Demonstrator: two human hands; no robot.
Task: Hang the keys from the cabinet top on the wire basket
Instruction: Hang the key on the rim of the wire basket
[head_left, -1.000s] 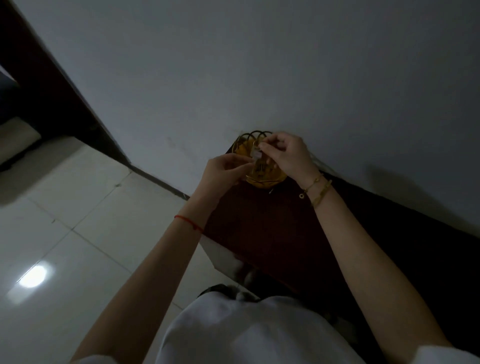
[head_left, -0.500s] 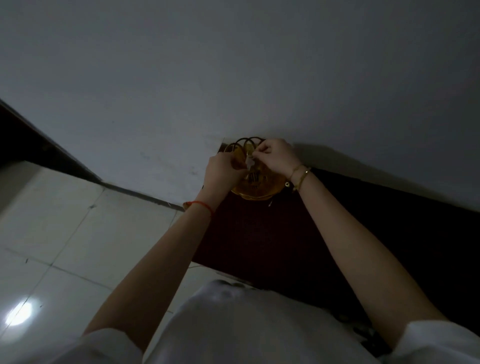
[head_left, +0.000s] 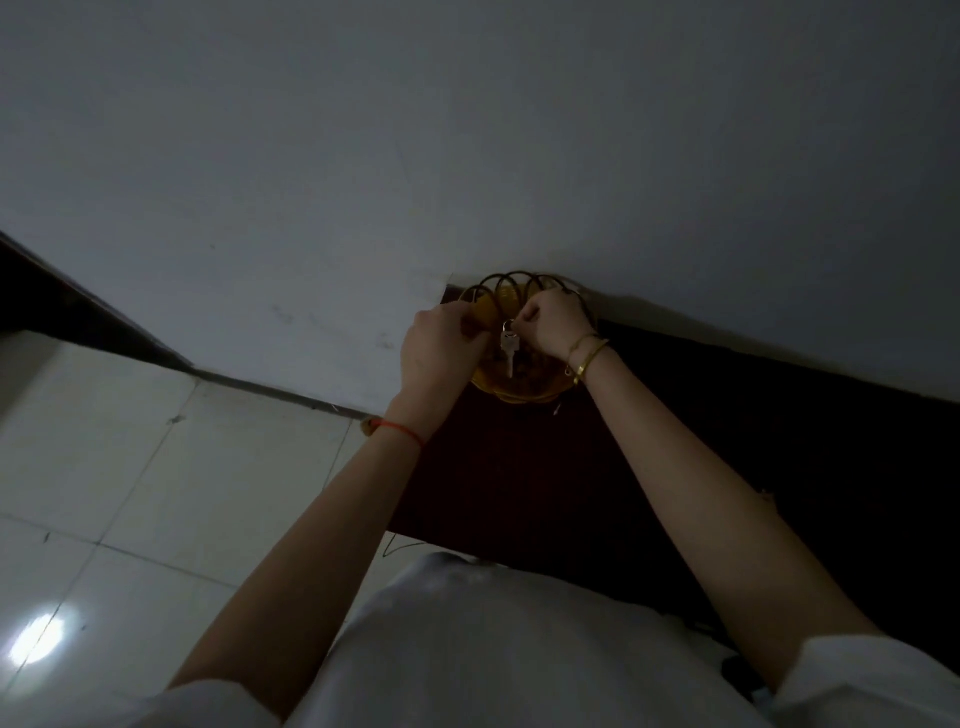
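Dim room, grey wall (head_left: 467, 156), dark counter (head_left: 519, 467) against it. Basket (head_left: 511, 387) in the far corner, steadied by left hand (head_left: 441, 348), grip closed on its rim. Keys (head_left: 509, 347) dangling over the basket from right hand (head_left: 556, 322), pinched at the ring, probably hooking wire. Nothing else close; tiled floor (head_left: 130, 493) left.

A dark reddish-brown wooden counter (head_left: 498, 467) runs along the pale wall, its surface dim. At its far left corner, against the wall, a round wire basket with dark looped rim and yellow-orange base (head_left: 519, 389) sits directly on it. The rest of the surface is too dark to read.
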